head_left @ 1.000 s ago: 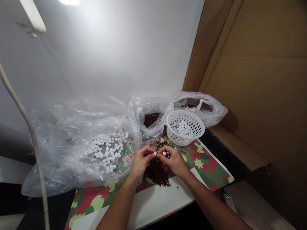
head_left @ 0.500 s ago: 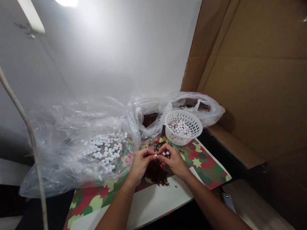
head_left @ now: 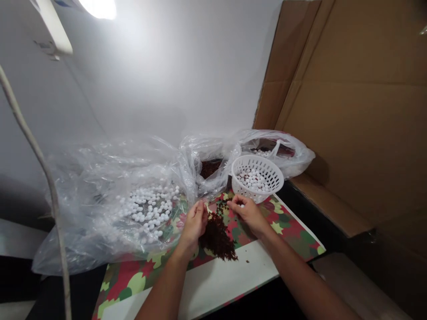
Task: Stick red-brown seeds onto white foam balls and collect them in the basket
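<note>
My left hand [head_left: 195,222] hovers over the left side of a dark brown crumbly pile [head_left: 216,238] on a patterned red and green sheet [head_left: 287,229]; its fingers are curled together and what they hold is hidden. My right hand [head_left: 248,213] has its fingers pinched on small white balls [head_left: 240,205] just below a white plastic basket [head_left: 257,178] that holds several more. A large clear bag [head_left: 113,200] to the left holds many white balls [head_left: 150,208].
Two more clear bags sit behind the basket, one [head_left: 210,166] with dark brown material and one [head_left: 283,149] with white balls. Cardboard [head_left: 350,111] walls off the right side. A cord [head_left: 36,155] hangs at the left. A white board [head_left: 213,284] lies at the near edge.
My hands were together over the pile, each pinching a white ball. They have parted: the right moved up toward the basket, the left stayed by the pile.
</note>
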Demonstrator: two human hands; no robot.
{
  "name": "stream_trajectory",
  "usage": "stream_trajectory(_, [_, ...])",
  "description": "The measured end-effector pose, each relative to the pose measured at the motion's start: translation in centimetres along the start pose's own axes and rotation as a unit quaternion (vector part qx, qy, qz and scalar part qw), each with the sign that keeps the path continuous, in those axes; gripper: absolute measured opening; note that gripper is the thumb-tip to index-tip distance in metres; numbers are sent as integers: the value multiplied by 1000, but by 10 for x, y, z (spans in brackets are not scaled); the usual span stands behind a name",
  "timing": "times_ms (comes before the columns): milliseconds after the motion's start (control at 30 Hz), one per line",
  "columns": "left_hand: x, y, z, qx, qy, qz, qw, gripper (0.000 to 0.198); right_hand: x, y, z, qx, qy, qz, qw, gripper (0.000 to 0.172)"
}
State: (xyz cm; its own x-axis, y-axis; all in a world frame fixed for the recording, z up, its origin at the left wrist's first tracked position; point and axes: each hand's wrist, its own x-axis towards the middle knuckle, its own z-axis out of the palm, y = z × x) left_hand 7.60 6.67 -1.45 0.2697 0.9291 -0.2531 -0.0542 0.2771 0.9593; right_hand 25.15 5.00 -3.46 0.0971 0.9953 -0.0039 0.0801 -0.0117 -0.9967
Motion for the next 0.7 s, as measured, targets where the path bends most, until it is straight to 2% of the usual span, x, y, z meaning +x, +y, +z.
stream_trajectory(100, [-2,2,-2,-51,-56,-34,997,19,7,1,-5,-180,-11,-60,982,19])
stream_trajectory(167, [-3,0,-3,-53,-69,-42,995,21,9,4,-3,-265,-32,-81,960,4])
stream_trajectory(267, [-3,-2,-4,-30,-61,-27,997,32,10,13,3,-329,-42,-88,939,8])
stream_trajectory(400, [-1,-2,-3,2,-56,-7,998,40,12,21,11,-351,-39,-85,932,8])
stream_trajectory(533, [1,-2,-1,9,-57,1,998,44,12,19,13,-357,-45,-96,928,7])
stream_trajectory(700, [4,-5,-2,-5,-36,-16,999,45,7,13,6,-279,-23,-104,954,6])
